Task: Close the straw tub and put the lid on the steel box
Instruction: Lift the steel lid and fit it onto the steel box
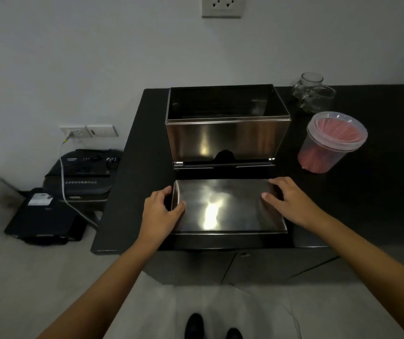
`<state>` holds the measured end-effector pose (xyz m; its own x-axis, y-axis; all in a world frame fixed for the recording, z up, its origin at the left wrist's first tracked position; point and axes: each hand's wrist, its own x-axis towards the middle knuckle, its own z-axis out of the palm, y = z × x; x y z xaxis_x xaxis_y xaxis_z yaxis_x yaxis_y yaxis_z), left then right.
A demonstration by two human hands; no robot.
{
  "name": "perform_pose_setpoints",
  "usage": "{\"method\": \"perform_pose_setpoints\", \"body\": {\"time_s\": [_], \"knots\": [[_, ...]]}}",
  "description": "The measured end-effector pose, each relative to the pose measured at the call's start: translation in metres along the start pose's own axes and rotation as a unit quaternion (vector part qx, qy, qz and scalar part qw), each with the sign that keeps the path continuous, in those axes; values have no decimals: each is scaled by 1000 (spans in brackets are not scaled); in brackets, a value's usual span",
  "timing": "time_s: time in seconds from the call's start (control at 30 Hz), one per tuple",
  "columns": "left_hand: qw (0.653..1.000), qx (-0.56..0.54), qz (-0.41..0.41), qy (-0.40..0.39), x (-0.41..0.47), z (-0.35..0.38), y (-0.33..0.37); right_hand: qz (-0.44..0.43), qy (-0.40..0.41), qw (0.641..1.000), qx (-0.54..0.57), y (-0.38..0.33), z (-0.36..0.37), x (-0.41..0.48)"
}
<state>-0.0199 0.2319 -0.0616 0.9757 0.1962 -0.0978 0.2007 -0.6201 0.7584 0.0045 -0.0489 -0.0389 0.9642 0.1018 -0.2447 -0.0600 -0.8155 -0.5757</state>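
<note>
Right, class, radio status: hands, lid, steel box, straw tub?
Left hand and right hand grip steel lid ends. Steel box open, uncovered. Straw tub already lidded. Path clear.

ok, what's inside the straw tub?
Pink straws fill the straw tub, seen through its clear wall. The clear lid sits on top; the straw tips fan out beneath it. The tub's bottom is hidden.

On the surface (147, 167), the lid (225, 206) lies before the box (228, 138); the tub (330, 143) stands right, jars (313, 94) behind it.
</note>
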Motion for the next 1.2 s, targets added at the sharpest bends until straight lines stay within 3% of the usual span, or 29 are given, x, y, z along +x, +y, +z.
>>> {"method": "perform_pose_setpoints", "body": {"time_s": [0.13, 0.33, 0.7, 1.03, 1.2], "knots": [[998, 67, -13, -14, -1, 1, 5, 73, -17, 997, -15, 15, 14, -5], [985, 164, -37, -38, -4, 14, 17, 69, -6, 997, -23, 12, 24, -7], [982, 141, -118, -33, 5, 26, 35, 86, 17, 992, 91, 1, 22, -3], [987, 89, -132, -17, 0, 27, 36, 77, 48, 990, 105, -5, 24, -13], [994, 10, -106, -13, -5, 22, 38, 72, 68, 983, 157, -8, 19, -17]]}}
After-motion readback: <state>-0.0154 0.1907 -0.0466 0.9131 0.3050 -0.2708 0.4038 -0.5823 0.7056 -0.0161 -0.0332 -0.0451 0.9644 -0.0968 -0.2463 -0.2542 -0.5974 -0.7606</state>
